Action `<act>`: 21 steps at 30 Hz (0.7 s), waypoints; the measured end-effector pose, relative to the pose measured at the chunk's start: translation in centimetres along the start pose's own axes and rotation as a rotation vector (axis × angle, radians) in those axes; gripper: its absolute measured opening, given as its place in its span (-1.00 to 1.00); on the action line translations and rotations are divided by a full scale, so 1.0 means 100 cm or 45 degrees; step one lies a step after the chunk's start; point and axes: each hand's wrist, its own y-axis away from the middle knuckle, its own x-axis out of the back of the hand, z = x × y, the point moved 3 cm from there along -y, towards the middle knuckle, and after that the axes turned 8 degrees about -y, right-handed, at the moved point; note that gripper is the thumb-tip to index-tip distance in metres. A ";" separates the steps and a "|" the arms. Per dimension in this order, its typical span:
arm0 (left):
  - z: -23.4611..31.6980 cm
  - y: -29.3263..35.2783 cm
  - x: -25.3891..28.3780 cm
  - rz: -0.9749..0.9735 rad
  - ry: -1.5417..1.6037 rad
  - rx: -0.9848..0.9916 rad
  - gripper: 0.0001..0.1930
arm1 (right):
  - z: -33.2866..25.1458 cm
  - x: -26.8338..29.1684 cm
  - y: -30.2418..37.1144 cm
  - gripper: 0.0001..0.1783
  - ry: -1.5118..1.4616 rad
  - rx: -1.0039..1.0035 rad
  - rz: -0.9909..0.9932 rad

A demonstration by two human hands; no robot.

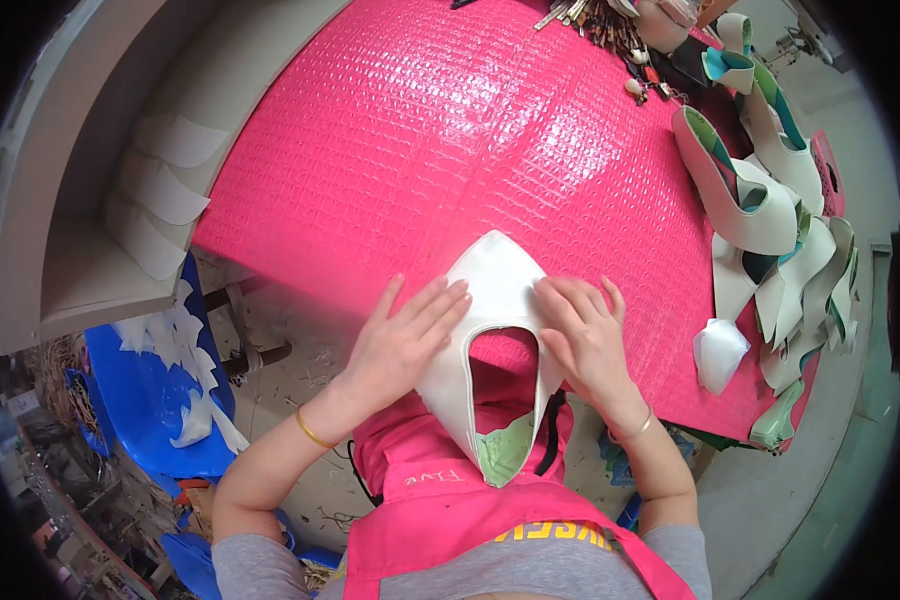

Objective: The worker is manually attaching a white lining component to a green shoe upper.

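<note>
A white shoe upper (492, 283) with a pale green lining lies at the near edge of the pink table, its pointed toe facing away. Its heel end hangs past the edge over my pink apron, and the opening shows dark pink inside. My left hand (402, 338) rests on the upper's left side with fingers stretched out and the thumb apart. On the other side, my right hand (588, 335) lies against the upper, fingers extended and slightly bent. Neither hand wraps round the upper.
Several white uppers (745, 200) with green linings are piled along the table's right edge. Near them sits a small white piece (720, 355). Brushes or tools (610, 30) lie at the far edge. A grey shelf (120, 290) with white pieces and a blue chair (160, 400) stand at left.
</note>
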 end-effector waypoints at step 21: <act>-0.172 0.034 0.077 0.765 -0.101 0.708 -0.82 | 0.013 0.062 -0.103 -0.51 0.174 0.397 0.441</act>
